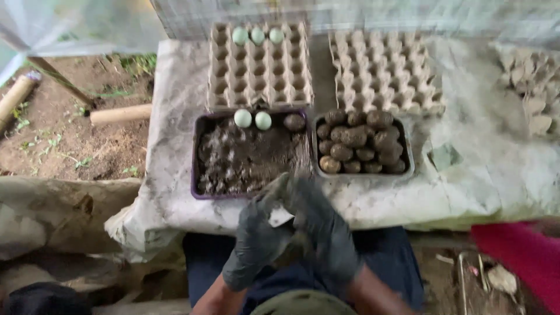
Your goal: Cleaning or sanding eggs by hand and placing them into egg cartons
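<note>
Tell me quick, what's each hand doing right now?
Left hand: gloved, cupped against the right; grip hidden by blur.
Right hand: gloved, pressed to the left; what sits between them cannot be told.

Three pulp egg cartons stand along the far side of the cloth-covered table. The left egg carton (259, 67) is a grey-brown square tray of moulded cups, with three pale green eggs (257, 35) in its back row. Just beside it to the right, the middle egg carton (385, 73) is paler and slightly skewed, its cups bare. A third egg carton (534, 87) lies at the far right edge, blurred and only partly in view. No labels, signs or screens show anywhere in the view.
</note>
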